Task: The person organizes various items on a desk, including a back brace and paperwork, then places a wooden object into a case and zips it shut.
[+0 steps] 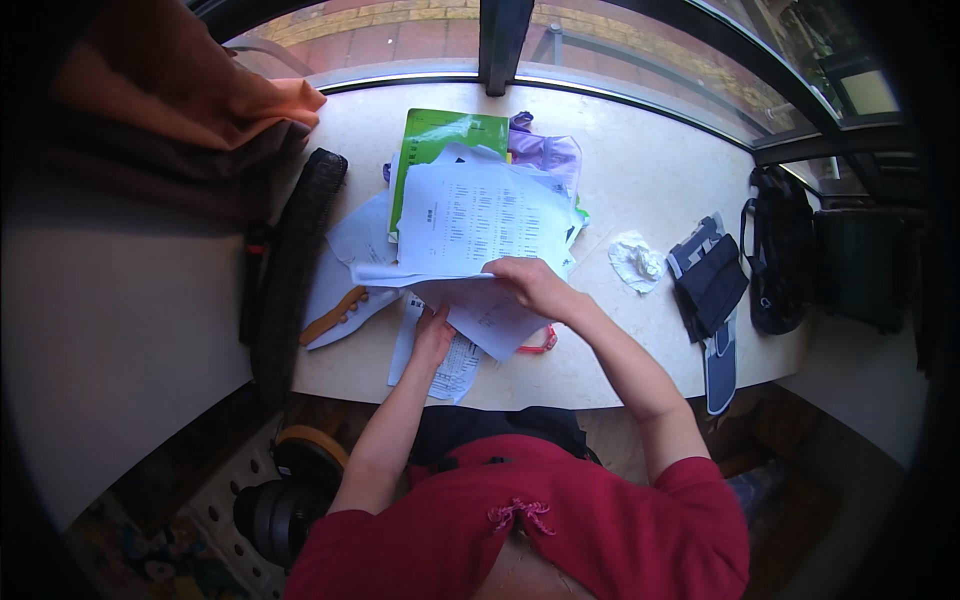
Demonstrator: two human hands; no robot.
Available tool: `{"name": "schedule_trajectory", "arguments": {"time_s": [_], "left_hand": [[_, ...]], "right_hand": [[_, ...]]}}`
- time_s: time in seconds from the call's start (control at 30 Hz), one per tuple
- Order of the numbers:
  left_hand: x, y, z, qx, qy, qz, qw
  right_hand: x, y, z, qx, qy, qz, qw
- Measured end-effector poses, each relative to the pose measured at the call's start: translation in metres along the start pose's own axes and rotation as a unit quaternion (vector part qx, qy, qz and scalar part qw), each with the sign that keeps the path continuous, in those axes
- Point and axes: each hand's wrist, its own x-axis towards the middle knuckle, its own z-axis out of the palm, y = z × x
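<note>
My right hand (531,285) grips the near edge of printed sheets of paper (487,307), which tilt up over a stack. My left hand (435,334) is under the lifted sheets, its fingertips partly hidden; whether it holds a sheet cannot be told. Behind them lies a pile of printed papers (480,217) on a green booklet (457,129), with a purple pouch (547,154) at its right. Another printed sheet (454,367) lies below my left hand. A red ring-shaped item (541,341) shows partly beside the lifted sheets. More papers (364,232) lie left, near a brown wavy object (334,315).
A long dark case (300,262) runs along the left of the pale table (622,360). Crumpled tissue (637,261), a dark fabric brace (709,285) and a black bag (776,255) lie to the right. An orange cloth (247,97) is at upper left, near the window.
</note>
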Motion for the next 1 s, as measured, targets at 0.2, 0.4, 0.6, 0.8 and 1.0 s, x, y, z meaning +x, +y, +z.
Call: {"name": "schedule_trajectory", "arguments": {"time_s": [0.2,0.4,0.6,0.8,1.0], "left_hand": [[0.001,-0.010,0.006,-0.020,0.012,-0.047,0.999],[0.015,-0.011,0.040,0.019,0.092,-0.020,0.995],[0.018,-0.013,0.044,0.082,0.128,-0.018,0.988],[0.025,-0.015,0.044,0.042,0.109,-0.001,0.993],[0.035,-0.020,0.040,-0.042,0.087,0.014,0.995]], "right_hand": [[0.076,0.072,-0.029,-0.177,-0.102,0.151,0.967],[0.132,0.108,-0.016,-0.420,-0.164,0.213,0.867],[0.147,0.142,-0.001,-0.375,-0.104,0.179,0.904],[0.159,0.140,-0.015,-0.298,-0.244,0.330,0.862],[0.122,0.130,-0.010,-0.286,-0.176,0.228,0.914]]}}
